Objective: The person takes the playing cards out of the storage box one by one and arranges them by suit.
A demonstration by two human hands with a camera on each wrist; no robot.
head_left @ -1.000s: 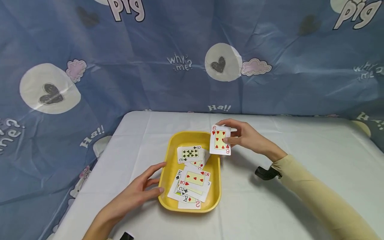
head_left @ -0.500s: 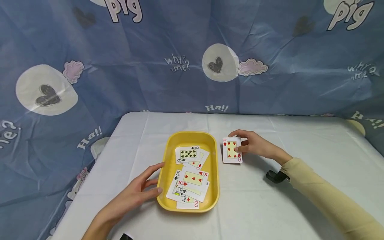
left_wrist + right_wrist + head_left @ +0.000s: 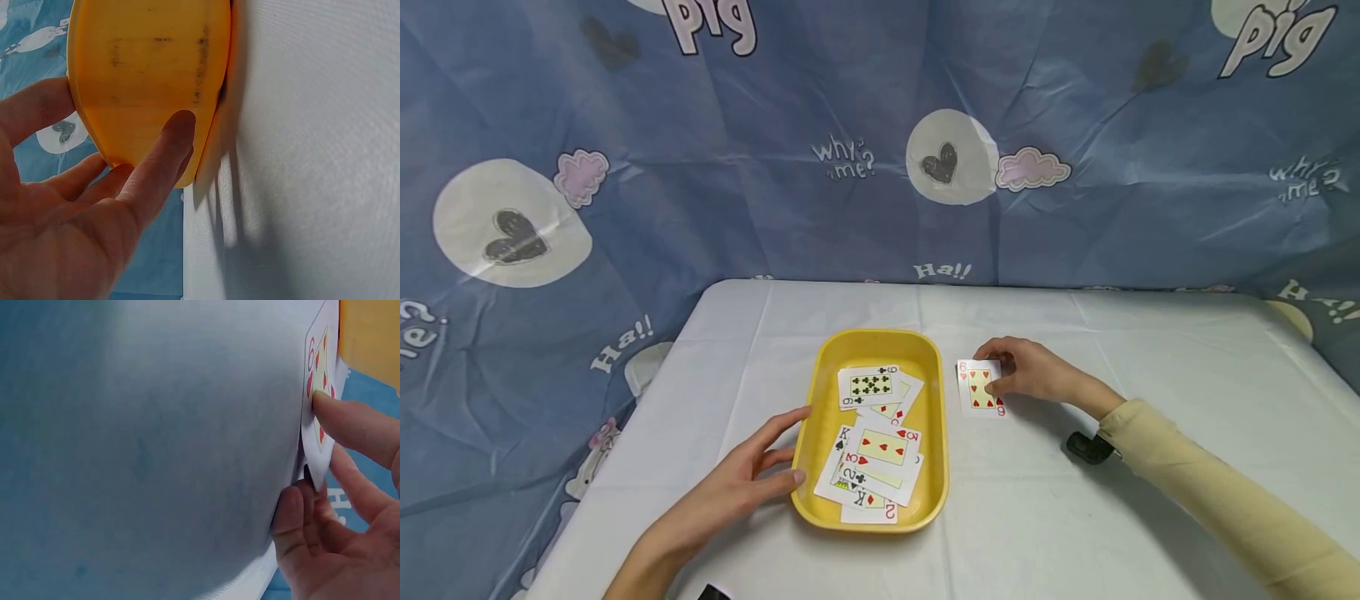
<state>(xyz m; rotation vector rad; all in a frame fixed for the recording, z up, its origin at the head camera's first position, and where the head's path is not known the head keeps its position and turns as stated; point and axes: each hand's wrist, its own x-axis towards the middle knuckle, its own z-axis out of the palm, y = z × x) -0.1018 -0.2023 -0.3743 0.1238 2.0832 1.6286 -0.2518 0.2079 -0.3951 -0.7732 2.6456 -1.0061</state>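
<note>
One playing card, the six of hearts (image 3: 976, 400), is pinched by the right hand (image 3: 1030, 371), the thumb laid on its printed face, the index finger at its far edge and the other fingers bent low beside the white tablecloth (image 3: 1015, 517). The card is held to the right of the yellow tray (image 3: 820, 400), apart from its wall, with the far end tilted off the cloth in the right wrist view. A crease could be caused there if the thumb were pressed down while that end is propped by the fingers. If the pinch were loosened unevenly, the card could be flicked or skidded sideways. Whether anything is covered by it cannot be told.

The tray's left side is touched by the left hand (image 3: 748, 471), its fingers spread, the thumb against the outer wall. No hand is set against the opposite wall, so with a careless push the tray could be slid toward the card. By such a jolt the loose heap inside could be shifted: the three of hearts (image 3: 883, 447) is laid across the king of spades (image 3: 837, 454), and the nine of clubs (image 3: 871, 387) over a partly hidden diamond card (image 3: 908, 402).
</note>
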